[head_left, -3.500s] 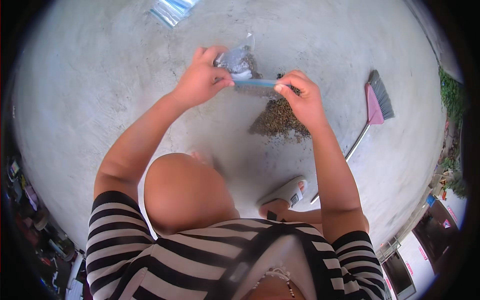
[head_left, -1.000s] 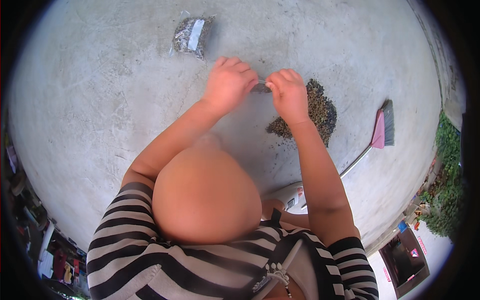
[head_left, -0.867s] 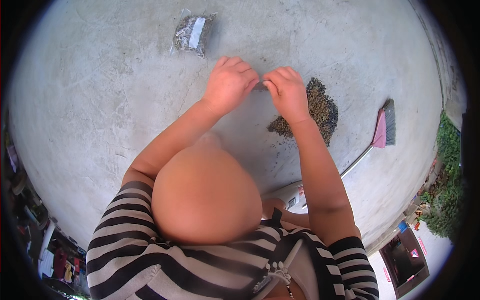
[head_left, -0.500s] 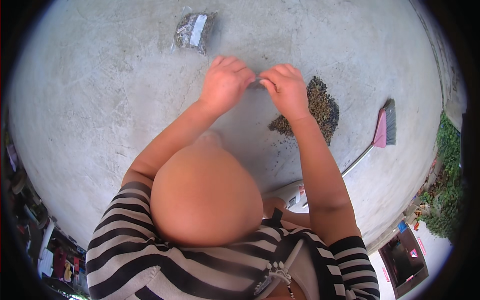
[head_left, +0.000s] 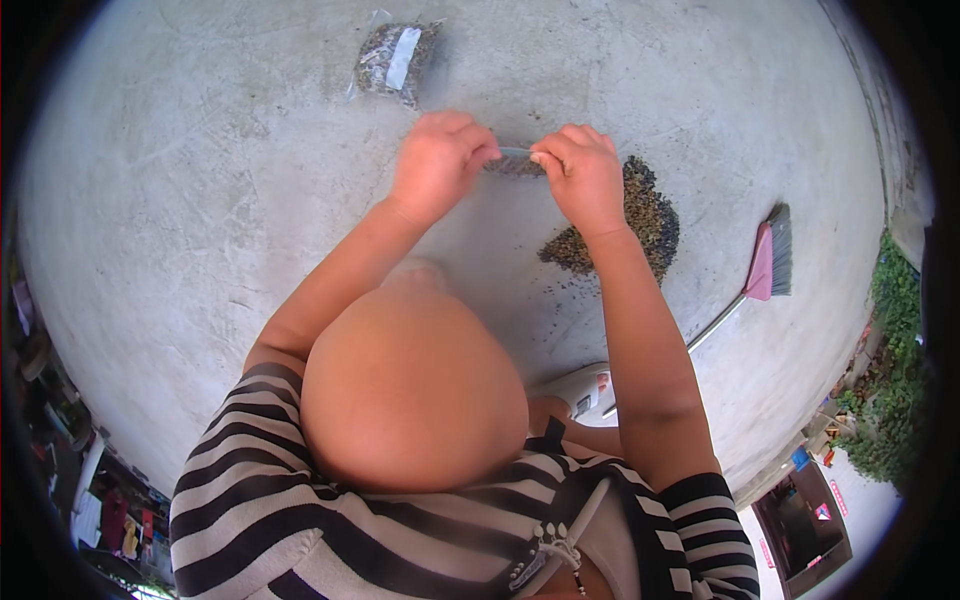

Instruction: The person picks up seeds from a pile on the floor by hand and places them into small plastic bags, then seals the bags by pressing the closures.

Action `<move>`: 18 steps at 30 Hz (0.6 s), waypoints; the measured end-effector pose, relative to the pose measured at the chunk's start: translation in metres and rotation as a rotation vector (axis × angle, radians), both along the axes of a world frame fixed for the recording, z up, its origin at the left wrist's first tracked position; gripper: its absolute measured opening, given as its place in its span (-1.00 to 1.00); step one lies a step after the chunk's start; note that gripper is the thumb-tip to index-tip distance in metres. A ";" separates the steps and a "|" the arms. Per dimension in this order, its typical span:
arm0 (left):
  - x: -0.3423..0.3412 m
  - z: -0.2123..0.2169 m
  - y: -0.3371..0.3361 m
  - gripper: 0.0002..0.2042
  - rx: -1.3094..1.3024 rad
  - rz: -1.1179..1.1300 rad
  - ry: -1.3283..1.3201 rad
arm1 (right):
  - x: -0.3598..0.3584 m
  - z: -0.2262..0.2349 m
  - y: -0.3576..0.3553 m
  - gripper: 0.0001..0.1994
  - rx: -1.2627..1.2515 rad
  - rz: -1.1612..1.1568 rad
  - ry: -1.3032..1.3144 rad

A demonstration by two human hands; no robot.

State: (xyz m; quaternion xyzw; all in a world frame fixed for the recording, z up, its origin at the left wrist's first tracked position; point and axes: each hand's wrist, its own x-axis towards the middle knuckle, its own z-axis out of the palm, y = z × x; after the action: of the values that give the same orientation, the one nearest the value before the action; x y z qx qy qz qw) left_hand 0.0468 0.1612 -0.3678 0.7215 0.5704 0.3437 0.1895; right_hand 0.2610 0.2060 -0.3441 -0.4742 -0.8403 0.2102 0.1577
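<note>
Between my two hands stretches the top edge of a clear plastic bag, with dark grainy stuff showing just beneath that edge. My left hand pinches the left end of it, fingers closed. At the right end my right hand grips it between thumb and fingers. Most of the bag's lower part is hard to make out. Just right of my right wrist lies a loose heap of brown and black granules on the concrete floor, partly behind my forearm.
A filled clear bag with a white label lies beyond my left hand. To the right rests a pink broom with grey bristles. My bent knee rises between my arms, and a light shoe shows near my right forearm.
My hands have moved apart along the bag's edge, so more of it shows between them. The left hand shifted left, the right hand slightly right.
</note>
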 end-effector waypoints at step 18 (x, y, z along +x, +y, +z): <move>-0.005 0.015 0.003 -0.86 -0.074 0.019 -0.009 | -0.022 -0.005 0.002 -0.92 0.077 0.102 0.083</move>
State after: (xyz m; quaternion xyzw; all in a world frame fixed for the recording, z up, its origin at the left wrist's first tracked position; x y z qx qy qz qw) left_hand 0.0419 0.1640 -0.3524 0.7069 0.5889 0.3272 0.2154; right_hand 0.2393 0.2082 -0.3486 -0.4152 -0.8636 0.2049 0.1996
